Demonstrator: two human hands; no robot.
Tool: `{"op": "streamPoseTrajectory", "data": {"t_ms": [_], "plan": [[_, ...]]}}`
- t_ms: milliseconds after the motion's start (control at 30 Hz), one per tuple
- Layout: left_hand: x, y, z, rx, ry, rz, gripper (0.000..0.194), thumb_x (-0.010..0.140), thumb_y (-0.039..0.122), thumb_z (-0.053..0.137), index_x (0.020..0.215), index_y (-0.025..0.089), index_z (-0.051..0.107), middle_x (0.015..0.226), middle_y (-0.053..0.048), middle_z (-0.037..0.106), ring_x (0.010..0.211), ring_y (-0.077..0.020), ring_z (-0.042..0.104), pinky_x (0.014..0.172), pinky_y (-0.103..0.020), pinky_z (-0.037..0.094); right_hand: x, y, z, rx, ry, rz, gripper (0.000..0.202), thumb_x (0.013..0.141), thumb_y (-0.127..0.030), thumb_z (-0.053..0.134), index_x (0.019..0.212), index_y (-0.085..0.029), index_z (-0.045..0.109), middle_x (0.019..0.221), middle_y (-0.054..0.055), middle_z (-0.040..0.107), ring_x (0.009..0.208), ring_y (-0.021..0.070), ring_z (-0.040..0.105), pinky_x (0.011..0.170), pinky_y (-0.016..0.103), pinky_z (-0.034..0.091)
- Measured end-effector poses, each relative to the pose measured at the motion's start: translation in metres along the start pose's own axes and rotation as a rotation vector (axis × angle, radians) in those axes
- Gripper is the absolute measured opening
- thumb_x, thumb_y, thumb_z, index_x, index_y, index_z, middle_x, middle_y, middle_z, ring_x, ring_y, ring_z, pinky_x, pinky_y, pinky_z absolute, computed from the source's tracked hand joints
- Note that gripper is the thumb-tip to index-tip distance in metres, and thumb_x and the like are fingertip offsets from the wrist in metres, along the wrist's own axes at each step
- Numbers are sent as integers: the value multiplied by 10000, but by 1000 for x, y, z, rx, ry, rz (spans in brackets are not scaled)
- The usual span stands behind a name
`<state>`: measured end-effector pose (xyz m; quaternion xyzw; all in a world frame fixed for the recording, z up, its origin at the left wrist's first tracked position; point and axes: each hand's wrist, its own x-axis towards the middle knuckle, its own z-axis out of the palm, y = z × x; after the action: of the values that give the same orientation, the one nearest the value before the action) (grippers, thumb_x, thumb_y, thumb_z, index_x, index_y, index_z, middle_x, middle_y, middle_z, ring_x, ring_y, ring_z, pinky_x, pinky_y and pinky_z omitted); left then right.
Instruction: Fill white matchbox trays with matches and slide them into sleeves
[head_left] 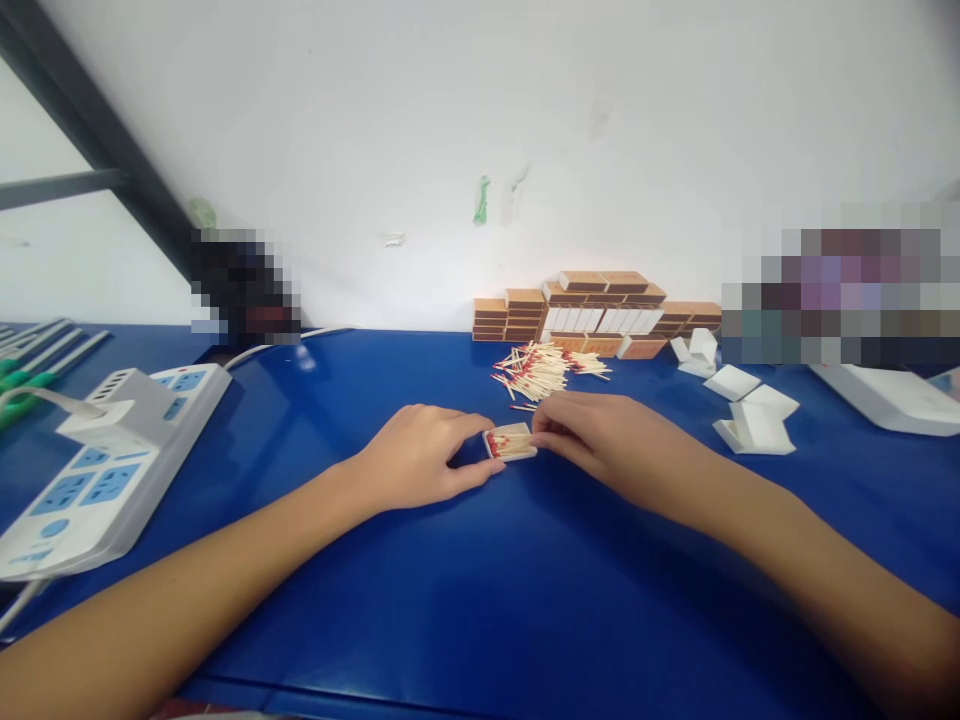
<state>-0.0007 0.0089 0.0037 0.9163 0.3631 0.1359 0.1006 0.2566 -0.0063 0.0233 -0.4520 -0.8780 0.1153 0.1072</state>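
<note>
While your left hand (pixel 425 455) holds the matchbox tray (pixel 519 430) between the near and far edges of the tabletop (pixel 435 600) and your right hand (pixel 598 428) curls narrowly at the tray's other end, grip unclear, you seem to be evening the matches (pixel 510 444), next needing light, level pressure.

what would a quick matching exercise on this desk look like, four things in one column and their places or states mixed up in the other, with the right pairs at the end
Column one:
1. small tray
2. loose matches
3. power strip
4. stacked matchboxes

Column two:
A. along the back of the table, by the wall
B. at the far left, white with blue sockets
C. between the left hand and the right hand
D. lying in an untidy heap

Right pairs: 1-C, 2-D, 3-B, 4-A.
</note>
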Motion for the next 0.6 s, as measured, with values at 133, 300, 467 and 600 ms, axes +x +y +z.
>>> {"op": "streamPoseTrajectory", "data": {"t_ms": [133,300,467,600], "plan": [[0,1,0,-11,1,3,371,981,468,630,1258,237,717,703,25,650,608,-143,591,586,-263,369,1,-3,0,-6,36,-8,179,1053,-257,489,943,-215,624,926,57,713,790,207,652,667,313,426],[0,0,-1,-22,10,30,366,975,453,642,1251,223,714,709,27,653,609,-136,599,602,-256,394,2,-7,9,1,14,-67,140,1052,-231,511,981,-204,630,984,64,706,819,199,660,704,307,446],[0,1,-2,-24,-5,57,347,975,457,644,1210,213,721,701,27,652,598,-131,597,586,-251,384,3,-6,14,36,35,-88,157,1055,-240,507,961,-206,628,987,67,706,804,192,653,694,303,448],[0,1,-3,-23,-7,59,323,978,453,641,1192,226,723,693,30,646,589,-128,591,575,-251,367,3,-7,13,107,93,-70,170,1061,-258,500,953,-215,625,968,60,706,834,197,651,708,305,451]]}}
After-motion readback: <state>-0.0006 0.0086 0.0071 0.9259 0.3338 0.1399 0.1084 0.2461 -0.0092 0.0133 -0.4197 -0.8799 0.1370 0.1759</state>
